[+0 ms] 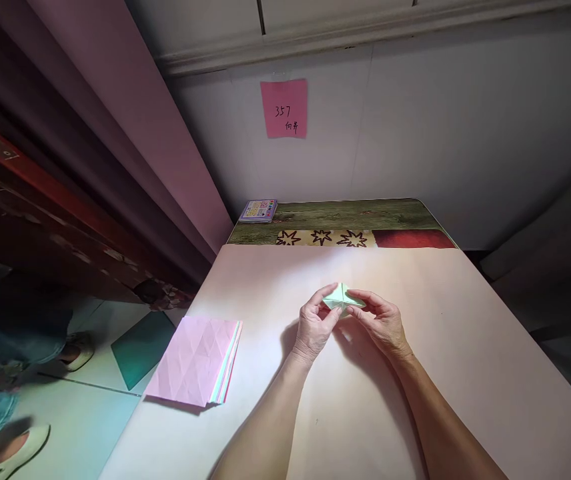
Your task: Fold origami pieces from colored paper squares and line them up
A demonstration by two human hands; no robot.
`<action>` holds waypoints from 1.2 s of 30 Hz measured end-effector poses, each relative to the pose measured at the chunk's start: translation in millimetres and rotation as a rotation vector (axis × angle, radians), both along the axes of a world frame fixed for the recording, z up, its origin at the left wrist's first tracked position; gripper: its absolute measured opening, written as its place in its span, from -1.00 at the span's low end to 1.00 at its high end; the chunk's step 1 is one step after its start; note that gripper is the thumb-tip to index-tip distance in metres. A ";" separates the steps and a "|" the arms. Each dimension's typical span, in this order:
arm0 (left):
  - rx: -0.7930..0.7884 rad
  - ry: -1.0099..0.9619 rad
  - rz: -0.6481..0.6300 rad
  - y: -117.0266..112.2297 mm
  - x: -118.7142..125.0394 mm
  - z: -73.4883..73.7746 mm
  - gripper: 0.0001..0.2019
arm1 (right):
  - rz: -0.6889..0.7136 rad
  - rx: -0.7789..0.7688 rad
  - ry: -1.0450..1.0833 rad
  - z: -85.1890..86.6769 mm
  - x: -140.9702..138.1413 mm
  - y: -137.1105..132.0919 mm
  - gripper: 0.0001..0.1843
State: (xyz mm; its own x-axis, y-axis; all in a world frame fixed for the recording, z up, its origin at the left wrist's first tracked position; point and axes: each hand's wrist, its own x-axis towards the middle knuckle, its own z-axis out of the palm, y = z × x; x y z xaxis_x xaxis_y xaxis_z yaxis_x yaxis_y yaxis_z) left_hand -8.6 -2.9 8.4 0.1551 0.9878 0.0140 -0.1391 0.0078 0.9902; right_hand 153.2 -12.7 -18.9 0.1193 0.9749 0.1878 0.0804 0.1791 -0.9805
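Observation:
A small piece of folded light green paper is held up between my two hands, just over the table. Creases cross at its middle. My left hand pinches its left side, thumb below and fingers along the upper edge. On the right side, my right hand grips it the same way, with the thumb at the lower edge. Fingertips cover parts of the paper's edges. To the left lies a stack of coloured paper sheets, its pink top sheet marked with crease lines.
A pale sheet covers most of the table. Small printed cards sit at the far left corner. A pink note hangs on the wall. Left of the table, a person's feet and a green sheet are on the floor.

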 end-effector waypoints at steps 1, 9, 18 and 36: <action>0.014 0.034 0.005 0.2 0.0 -1.0 -0.59 | 0.001 0.012 -0.031 1.1 0.7 -0.4 -0.55; 0.090 0.239 0.099 1.2 0.0 -10.8 -0.81 | -0.075 0.109 -0.287 12.0 0.3 -3.1 -0.76; -0.014 0.002 0.133 6.1 -2.0 -9.8 -0.82 | -0.016 0.005 -0.080 10.2 -4.0 -2.8 -0.74; -0.113 -0.095 -0.042 5.6 -0.1 -14.0 -0.72 | 0.109 -0.196 0.002 1.7 -2.9 0.1 -0.58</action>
State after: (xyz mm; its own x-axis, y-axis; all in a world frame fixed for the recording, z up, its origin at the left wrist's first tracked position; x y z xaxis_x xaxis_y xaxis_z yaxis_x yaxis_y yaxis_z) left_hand -8.7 2.7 -5.5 0.1992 0.9766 -0.0807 -0.2290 0.1265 0.9652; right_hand 150.3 -12.6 -17.2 0.0110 0.9999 -0.0065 0.0692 -0.0073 -0.9976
